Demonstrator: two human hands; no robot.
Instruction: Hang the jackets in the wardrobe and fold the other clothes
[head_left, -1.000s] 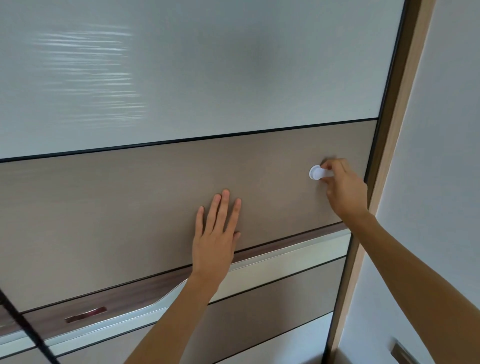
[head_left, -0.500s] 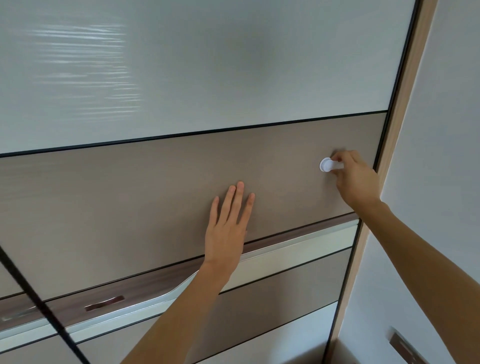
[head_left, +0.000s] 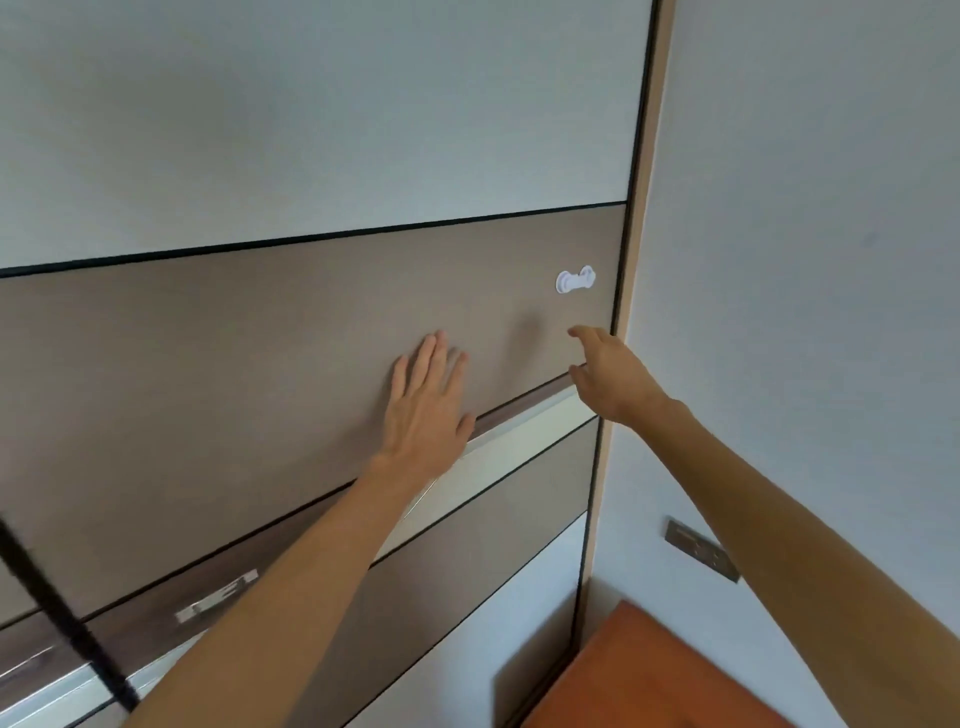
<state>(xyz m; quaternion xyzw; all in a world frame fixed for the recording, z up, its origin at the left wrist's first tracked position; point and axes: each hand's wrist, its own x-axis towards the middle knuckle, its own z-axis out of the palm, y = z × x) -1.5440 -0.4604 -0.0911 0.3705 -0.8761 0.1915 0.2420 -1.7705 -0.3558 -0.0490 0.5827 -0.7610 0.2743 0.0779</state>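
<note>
Wardrobe door (head_left: 208, 389) fills the frame's middle. Left hand (head_left: 426, 410) lies spread flat on it; right hand (head_left: 610, 376) hangs loose under the white knob (head_left: 575, 280), maybe touching nothing. Push sideways slowly, palm flat. No jackets show.

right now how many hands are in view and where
2. The left hand lies flat on the wardrobe door's brown panel. The right hand is near the door's right edge, just below the white handle, not holding it.
</note>
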